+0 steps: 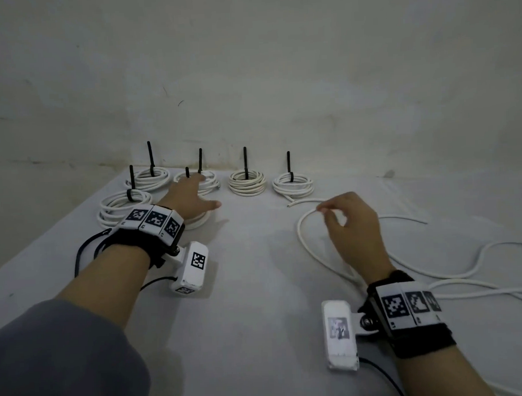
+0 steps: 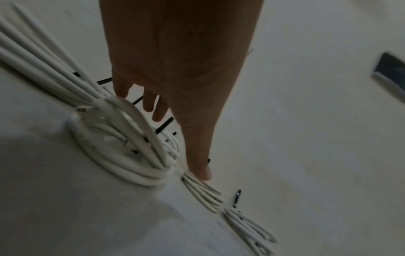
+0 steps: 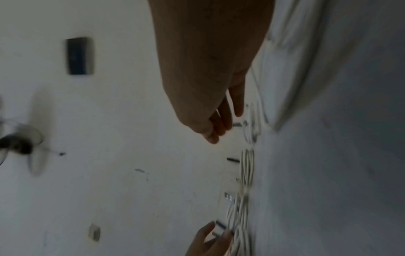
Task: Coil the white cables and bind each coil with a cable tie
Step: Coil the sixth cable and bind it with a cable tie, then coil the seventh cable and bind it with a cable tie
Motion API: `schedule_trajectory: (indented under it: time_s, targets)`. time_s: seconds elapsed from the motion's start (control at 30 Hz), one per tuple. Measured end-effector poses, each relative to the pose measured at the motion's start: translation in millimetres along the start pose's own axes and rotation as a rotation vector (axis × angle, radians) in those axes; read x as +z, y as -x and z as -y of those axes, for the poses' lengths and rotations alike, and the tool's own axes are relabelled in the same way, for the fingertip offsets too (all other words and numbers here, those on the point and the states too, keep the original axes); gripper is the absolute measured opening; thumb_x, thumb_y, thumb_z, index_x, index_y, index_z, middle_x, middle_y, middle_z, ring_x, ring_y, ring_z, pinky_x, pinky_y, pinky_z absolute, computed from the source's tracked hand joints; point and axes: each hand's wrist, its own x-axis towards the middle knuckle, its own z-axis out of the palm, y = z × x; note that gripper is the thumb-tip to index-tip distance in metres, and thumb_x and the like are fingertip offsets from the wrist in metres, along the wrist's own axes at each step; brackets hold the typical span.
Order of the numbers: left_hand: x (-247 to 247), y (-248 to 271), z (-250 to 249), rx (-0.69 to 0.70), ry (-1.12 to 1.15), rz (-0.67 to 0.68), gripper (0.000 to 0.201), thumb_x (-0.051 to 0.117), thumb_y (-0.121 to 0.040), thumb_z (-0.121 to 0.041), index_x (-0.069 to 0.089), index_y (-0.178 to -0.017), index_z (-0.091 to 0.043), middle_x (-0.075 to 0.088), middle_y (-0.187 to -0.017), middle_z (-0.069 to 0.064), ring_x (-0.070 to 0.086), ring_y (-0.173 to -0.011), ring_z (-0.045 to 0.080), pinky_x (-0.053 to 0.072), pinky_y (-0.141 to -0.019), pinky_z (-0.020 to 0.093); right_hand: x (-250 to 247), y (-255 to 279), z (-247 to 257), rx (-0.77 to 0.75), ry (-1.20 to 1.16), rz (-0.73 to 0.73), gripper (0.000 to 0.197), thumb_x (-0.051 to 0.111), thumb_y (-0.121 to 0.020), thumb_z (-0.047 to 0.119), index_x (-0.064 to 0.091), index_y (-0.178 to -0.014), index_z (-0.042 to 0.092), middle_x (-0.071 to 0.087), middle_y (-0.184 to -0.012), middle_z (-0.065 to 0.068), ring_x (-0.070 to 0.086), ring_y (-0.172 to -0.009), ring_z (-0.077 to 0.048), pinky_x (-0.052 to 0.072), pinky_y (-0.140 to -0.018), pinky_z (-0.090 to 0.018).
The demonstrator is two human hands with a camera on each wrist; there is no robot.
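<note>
Head view shows the left hand (image 1: 191,195), fingers spread and holding nothing, over the bound coils (image 1: 247,183) lined up along the wall, seemingly parked as finished, while the right hand (image 1: 352,220) pinches the loose white cable (image 1: 303,235) beside them, likely to start another loop.

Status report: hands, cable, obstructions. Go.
Left hand open over bound coils. Right hand pinching loose white cable. Nothing in the way.
</note>
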Motion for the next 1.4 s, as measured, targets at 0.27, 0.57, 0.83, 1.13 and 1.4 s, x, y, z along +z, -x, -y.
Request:
schedule_trajectory:
  time_s: [0.27, 0.57, 0.83, 1.13, 1.4]
  targets:
    - [11, 28, -78, 0.331, 0.178, -0.048, 0.027, 0.064, -0.088, -0.026, 0.062, -0.114, -0.018, 0.054, -0.125, 0.008, 0.049, -0.12, 0.021, 0.033, -0.098, 0.027, -39, 5, -52, 0.649, 0.187, 0.292, 0.022, 0.058, -0.089, 0.008, 0.059, -0.111, 0.004, 0.065, -0.106, -0.021, 0.063, -0.095, -0.033, 0.049, -0.083, -0.033]
    - [40, 50, -143, 0.293, 0.402, 0.148, 0.063, 0.046, -0.098, -0.021, 0.009, -0.147, -0.009, 0.026, -0.148, 0.016, 0.035, -0.133, 0.027, 0.03, -0.103, 0.029, -94, -20, 9, 0.137, -0.118, 0.142, 0.029, 0.048, -0.094, 0.001, 0.059, -0.097, 0.028, 0.057, -0.077, 0.003, 0.048, -0.065, -0.008, 0.039, -0.061, -0.01]
    - [27, 39, -143, 0.207, 0.788, -0.232, 0.024, 0.029, -0.095, 0.0, 0.041, -0.085, -0.018, 0.044, -0.074, 0.005, 0.042, -0.061, 0.022, 0.04, -0.057, 0.03, -146, -21, -5, 0.133, -0.003, 0.482, 0.021, 0.05, -0.093, 0.006, 0.058, -0.105, 0.022, 0.062, -0.079, 0.002, 0.059, -0.062, -0.006, 0.05, -0.065, -0.022]
    - [-9, 33, -112, 0.216, 0.477, -0.341, 0.019, 0.034, -0.096, -0.002, 0.052, -0.102, -0.006, 0.051, -0.089, 0.015, 0.046, -0.071, 0.026, 0.036, -0.059, 0.033, -202, -1, -51, 0.312, 0.442, 0.745, 0.015, 0.05, -0.096, 0.018, 0.053, -0.082, 0.02, 0.068, -0.076, 0.0, 0.056, -0.058, -0.011, 0.043, -0.055, -0.021]
    - [-9, 42, -91, 0.123, 0.619, -0.414, 0.027, 0.041, -0.098, -0.031, 0.053, -0.088, -0.009, 0.052, -0.075, 0.012, 0.051, -0.073, 0.029, 0.048, -0.073, 0.046, -195, -43, -40, 0.008, 0.344, 0.171, 0.008, 0.038, -0.098, 0.004, 0.046, -0.095, 0.004, 0.057, -0.089, -0.017, 0.064, -0.068, -0.032, 0.057, -0.065, -0.043]
